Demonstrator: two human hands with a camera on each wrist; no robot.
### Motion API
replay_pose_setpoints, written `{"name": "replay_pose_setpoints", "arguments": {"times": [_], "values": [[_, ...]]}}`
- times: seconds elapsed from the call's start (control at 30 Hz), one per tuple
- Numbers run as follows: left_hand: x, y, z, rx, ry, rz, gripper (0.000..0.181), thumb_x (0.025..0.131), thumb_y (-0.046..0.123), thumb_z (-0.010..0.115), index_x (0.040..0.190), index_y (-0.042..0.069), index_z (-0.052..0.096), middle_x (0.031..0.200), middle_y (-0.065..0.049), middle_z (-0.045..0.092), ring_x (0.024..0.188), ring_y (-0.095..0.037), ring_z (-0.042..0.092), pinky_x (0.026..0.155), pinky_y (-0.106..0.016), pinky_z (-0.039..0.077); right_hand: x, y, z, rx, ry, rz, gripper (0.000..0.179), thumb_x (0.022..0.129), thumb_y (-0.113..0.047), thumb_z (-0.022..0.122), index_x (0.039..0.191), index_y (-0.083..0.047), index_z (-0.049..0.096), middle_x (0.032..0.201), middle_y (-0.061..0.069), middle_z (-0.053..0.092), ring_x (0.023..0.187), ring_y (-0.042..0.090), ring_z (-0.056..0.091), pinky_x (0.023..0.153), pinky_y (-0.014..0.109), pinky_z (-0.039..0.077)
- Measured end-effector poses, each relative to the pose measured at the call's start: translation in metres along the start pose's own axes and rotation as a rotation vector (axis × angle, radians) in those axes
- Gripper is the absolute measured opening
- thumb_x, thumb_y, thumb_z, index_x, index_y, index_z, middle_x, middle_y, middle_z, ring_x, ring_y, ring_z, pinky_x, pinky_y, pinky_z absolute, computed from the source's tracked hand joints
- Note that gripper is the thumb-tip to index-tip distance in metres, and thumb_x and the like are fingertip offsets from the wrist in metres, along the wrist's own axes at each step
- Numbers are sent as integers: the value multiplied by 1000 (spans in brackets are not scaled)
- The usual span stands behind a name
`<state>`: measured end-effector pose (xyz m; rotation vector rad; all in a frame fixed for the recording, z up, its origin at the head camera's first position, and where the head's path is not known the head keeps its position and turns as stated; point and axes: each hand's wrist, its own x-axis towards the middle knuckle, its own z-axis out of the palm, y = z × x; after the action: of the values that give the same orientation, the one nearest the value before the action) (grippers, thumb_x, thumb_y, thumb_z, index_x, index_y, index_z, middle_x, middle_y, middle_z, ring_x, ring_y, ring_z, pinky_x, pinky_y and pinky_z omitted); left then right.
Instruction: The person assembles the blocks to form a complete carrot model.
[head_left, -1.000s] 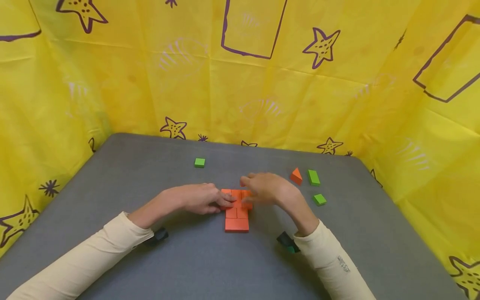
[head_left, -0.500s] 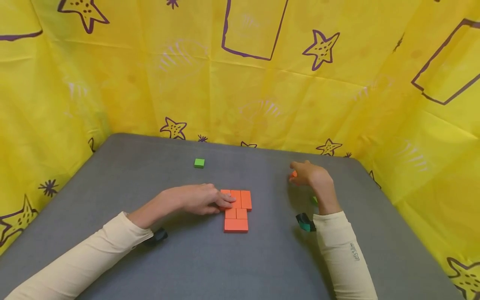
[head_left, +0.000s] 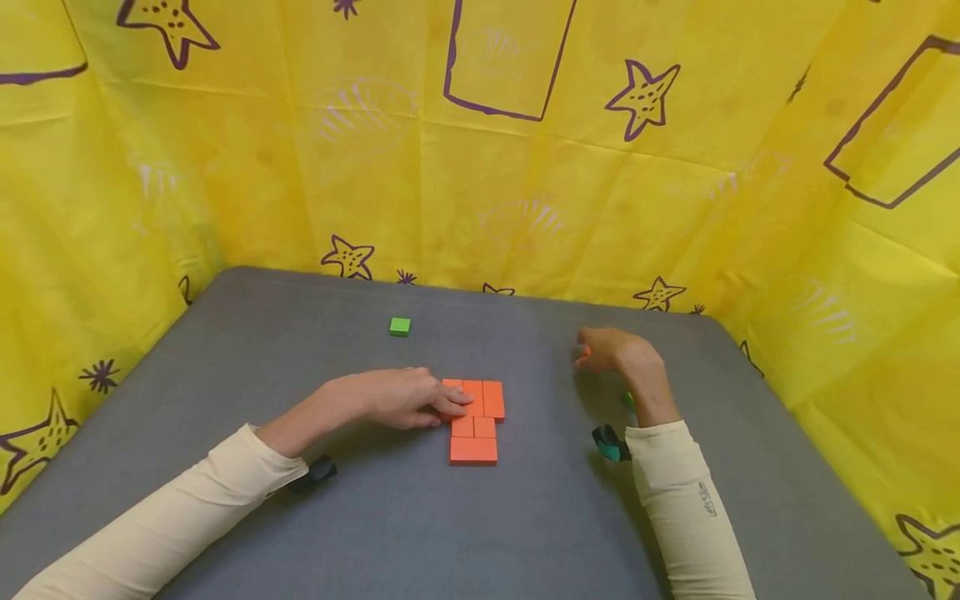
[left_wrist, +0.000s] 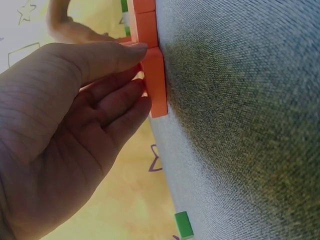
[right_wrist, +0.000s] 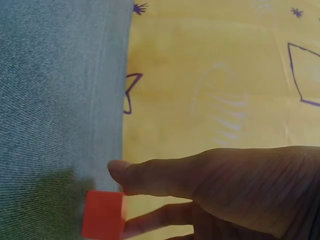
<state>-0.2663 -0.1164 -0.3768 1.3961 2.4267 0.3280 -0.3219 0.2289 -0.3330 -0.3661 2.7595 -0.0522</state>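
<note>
Several flat orange blocks (head_left: 473, 451) lie edge to edge on the grey table. Three upright ones form the far row, two small ones the middle, and a wide one the near end. My left hand (head_left: 397, 397) rests its relaxed fingers on the far row's left side. In the left wrist view the thumb and fingertips touch the edge of the leftmost orange block (left_wrist: 156, 87). Out to the right, my right hand (head_left: 618, 354) holds the orange triangular block (right_wrist: 103, 215) between thumb and fingers; the hand hides most of it in the head view.
A green block (head_left: 400, 327) lies at the back, left of the orange group. Another green block (head_left: 630, 402) peeks out beside the right wrist. A yellow patterned curtain (head_left: 525, 192) surrounds the table's back and sides. Dark straps (head_left: 611, 444) show at both wrists.
My right hand has left the orange group and moved right to the triangular block, its fingers now around it. The hand and forearm now cover green blocks there. My left hand stays put.
</note>
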Motion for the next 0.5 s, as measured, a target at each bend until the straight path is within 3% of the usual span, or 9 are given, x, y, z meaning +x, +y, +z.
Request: {"name": "replay_pose_setpoints", "arguments": {"times": [0.17,0.27,0.4,0.5], "values": [[-1,0,1,-3,-3,-3,44,102,5,62,145,14,63,158,-4,55,151,-22,48,117,-45,48,1,1,3,-38,-12,-50,14,96,-20,71,103,-8,68,95,6,67,86,22,59,74,36,47],[-1,0,2,-6,-5,-14,44,102,6,63,146,14,62,158,-3,54,151,-22,47,118,-45,47,0,2,4,-40,-3,-64,15,93,-14,70,108,-11,67,95,5,67,86,22,59,74,37,47],[-1,0,2,-3,-6,-19,45,102,7,63,146,15,62,158,-2,54,152,-21,47,119,-46,46,-1,2,5,3,12,-8,26,93,-12,63,119,-13,58,99,7,65,93,26,58,80,44,46],[-2,0,2,-1,-7,-16,45,102,7,63,146,15,62,158,-2,54,152,-21,47,119,-47,46,0,0,7,3,4,12,22,91,-9,63,112,-10,57,93,7,62,91,25,58,80,42,45]]}}
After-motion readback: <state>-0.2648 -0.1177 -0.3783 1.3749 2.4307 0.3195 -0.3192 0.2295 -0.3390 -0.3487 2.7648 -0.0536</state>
